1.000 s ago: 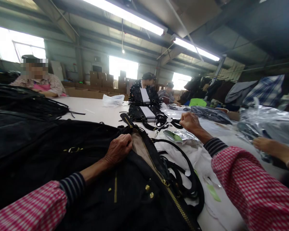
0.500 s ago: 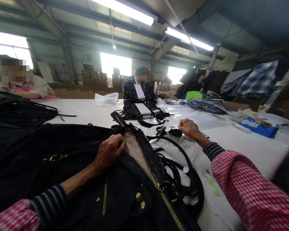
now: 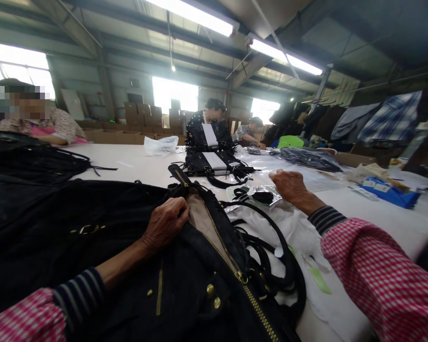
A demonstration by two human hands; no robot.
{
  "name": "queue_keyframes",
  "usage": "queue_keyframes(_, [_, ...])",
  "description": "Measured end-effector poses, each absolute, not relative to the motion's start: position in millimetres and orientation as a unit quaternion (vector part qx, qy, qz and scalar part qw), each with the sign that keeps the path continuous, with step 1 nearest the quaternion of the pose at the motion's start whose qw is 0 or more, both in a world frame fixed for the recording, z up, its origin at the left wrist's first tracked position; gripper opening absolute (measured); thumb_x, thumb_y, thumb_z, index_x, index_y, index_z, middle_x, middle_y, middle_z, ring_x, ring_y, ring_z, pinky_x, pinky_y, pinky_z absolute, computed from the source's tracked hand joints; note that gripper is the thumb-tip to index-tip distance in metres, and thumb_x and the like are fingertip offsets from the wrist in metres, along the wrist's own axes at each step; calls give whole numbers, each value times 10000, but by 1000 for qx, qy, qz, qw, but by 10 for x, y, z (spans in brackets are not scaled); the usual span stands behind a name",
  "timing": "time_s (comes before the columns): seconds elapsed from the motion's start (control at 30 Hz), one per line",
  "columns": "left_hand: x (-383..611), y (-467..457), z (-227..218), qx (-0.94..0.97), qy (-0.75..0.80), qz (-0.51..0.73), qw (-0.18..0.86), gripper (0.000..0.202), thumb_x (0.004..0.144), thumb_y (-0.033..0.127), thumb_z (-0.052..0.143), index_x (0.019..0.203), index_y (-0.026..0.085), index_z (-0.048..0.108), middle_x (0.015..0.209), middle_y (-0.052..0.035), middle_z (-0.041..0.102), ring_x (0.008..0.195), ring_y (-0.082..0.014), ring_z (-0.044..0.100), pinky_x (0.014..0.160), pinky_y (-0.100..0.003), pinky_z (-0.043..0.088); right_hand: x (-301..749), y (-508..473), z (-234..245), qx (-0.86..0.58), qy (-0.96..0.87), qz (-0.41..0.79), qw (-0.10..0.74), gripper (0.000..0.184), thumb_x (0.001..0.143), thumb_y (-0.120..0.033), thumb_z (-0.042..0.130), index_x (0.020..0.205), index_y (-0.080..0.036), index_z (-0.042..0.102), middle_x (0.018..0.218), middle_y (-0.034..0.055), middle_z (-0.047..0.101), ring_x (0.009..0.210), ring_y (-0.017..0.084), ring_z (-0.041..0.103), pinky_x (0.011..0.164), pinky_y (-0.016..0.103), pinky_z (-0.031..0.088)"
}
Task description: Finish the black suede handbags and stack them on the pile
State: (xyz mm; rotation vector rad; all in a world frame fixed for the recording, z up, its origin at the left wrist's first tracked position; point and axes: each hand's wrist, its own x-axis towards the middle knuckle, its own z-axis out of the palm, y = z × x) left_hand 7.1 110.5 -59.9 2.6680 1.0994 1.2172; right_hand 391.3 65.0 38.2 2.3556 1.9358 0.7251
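A large black handbag (image 3: 192, 280) lies before me, its gold zip partly undone and its beige lining showing. My left hand (image 3: 168, 219) is closed on the edge of the bag's opening. Over the white table, beyond the bag's looped black handles (image 3: 271, 223), my right hand (image 3: 288, 186) is held up with its fingers curled together. Whatever is in those fingers, if anything, is hidden. Just left of and below that hand is a clear plastic packet with a black strap (image 3: 263, 195) in it.
More black bags (image 3: 32, 161) are piled at the left. Across the table (image 3: 128, 156), two black bags with white paper bands (image 3: 214, 161) stand before a co-worker (image 3: 214, 114). A blue box (image 3: 390, 192) and plastic-wrapped goods (image 3: 308, 159) lie at the right.
My right hand has lifted slightly away from the plastic packet, fingers still curled. My left hand keeps its place at the bag's opening. The whole view has shifted a little.
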Motion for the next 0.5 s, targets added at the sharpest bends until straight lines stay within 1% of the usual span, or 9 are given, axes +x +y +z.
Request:
queue_keyframes(0.1, [74, 1111, -604, 850, 353, 391, 1, 155, 935, 260, 463, 800, 203, 510, 781, -17, 571, 752, -186, 561, 707, -311, 403, 3905, 636, 506, 792, 590, 154, 13, 250, 858, -134, 507, 962, -180, 729, 958, 135, 711, 886, 252, 636, 654, 294, 340])
queue_keyframes(0.2, [77, 1109, -604, 849, 356, 390, -1, 160, 940, 262, 460, 799, 202, 508, 780, -18, 570, 751, -185, 559, 708, -311, 400, 3909, 616, 569, 789, 606, 93, 34, 159, 754, -119, 594, 794, -186, 732, 834, 81, 713, 762, 206, 623, 590, 271, 317])
queue_keyframes(0.23, [79, 1107, -602, 849, 357, 389, -1, 160, 941, 261, 458, 800, 203, 508, 779, -17, 570, 749, -184, 559, 707, -310, 399, 3916, 603, 578, 785, 615, 73, 39, 141, 731, -114, 609, 762, -184, 728, 795, 64, 709, 732, 190, 618, 579, 264, 318])
queue_keyframes(0.3, [82, 1104, -598, 850, 358, 387, 0, 159, 941, 256, 453, 800, 205, 507, 781, -15, 572, 750, -182, 560, 707, -308, 401, 3941, 566, 585, 771, 635, 34, 35, 115, 733, -137, 623, 753, -189, 725, 729, 31, 698, 694, 169, 615, 570, 251, 331])
queue_keyframes(0.4, [85, 1101, -594, 852, 356, 383, 0, 154, 940, 247, 455, 800, 206, 505, 785, -15, 577, 757, -182, 564, 711, -309, 406, 4015, 468, 587, 774, 632, 29, 42, 99, 716, -137, 642, 725, -196, 721, 706, 24, 698, 674, 169, 615, 574, 251, 337])
queue_keyframes(0.5, [85, 1098, -591, 850, 358, 386, -3, 156, 940, 251, 455, 799, 206, 504, 785, -15, 577, 757, -184, 564, 711, -311, 411, 4134, 313, 586, 786, 609, 40, 100, 141, 609, -59, 672, 610, -197, 700, 701, 42, 697, 665, 189, 610, 570, 273, 308])
